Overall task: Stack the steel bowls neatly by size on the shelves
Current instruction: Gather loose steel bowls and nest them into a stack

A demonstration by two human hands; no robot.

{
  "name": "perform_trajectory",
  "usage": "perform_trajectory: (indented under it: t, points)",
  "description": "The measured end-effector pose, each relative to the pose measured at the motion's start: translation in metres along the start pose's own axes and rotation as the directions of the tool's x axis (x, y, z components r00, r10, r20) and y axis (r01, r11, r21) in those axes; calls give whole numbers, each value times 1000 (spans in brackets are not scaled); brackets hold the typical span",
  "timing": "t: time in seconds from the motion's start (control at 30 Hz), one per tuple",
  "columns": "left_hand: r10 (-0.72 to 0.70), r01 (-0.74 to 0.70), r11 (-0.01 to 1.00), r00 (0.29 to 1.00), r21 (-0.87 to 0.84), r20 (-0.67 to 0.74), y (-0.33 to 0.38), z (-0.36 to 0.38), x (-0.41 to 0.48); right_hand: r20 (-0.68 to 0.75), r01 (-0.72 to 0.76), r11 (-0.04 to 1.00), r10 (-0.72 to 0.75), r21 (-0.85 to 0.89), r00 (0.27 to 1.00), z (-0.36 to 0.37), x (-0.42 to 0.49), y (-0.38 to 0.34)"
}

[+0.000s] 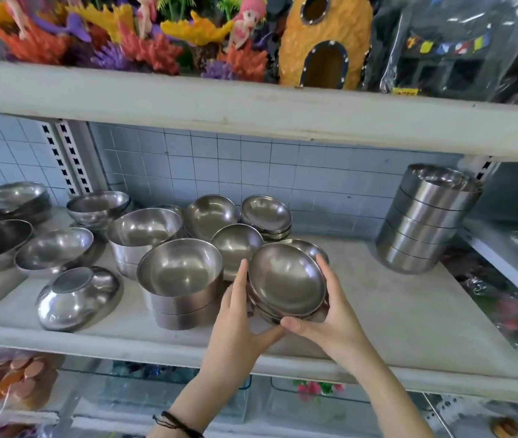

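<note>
**Two hands, one stack: set it down level**

At the left of the shelf (393, 314) the work is unfinished: loose bowls of mixed sizes sit there, and an upturned bowl (77, 298) lies near the front edge beside a deep-bowl stack (179, 279).

Just right of that, the left hand (238, 314) cups the near-left side of a small stack of shallow bowls (286, 281), fingers up its rim and thumb beneath. The right hand (330, 314) wraps the opposite rim. The stack is tilted toward the camera, above the shelf front.

To do this well, I would level it first, since polished steel nests loosely and slides. It should then go on a matching size or on bare shelf, with the rims squared.

Further right stands a tall stack (425, 222), well apart.

No brand or writing is legible; a yellow tag (404, 91) on the upper shelf is too blurred to read.
</note>
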State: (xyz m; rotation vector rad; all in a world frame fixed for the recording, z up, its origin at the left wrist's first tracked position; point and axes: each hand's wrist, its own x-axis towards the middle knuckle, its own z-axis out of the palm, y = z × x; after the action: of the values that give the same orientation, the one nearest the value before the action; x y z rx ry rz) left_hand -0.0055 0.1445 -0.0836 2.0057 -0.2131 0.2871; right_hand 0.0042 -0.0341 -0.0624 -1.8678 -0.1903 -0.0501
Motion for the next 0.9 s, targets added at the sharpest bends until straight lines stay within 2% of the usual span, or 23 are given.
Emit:
perform_trajectory:
  t: [0.23,0.53,0.9]
  points:
    - [42,-43,999,997,22,72,25,31,62,-70,-26,996,21,-83,997,-48,44,-6]
    - [-48,53,973,999,223,-25,22,59,91,10,-56,995,57,-82,998,-69,89,17]
    - [-82,95,980,994,176,-78,17,65,92,86,-57,998,59,-33,995,-64,106,33]
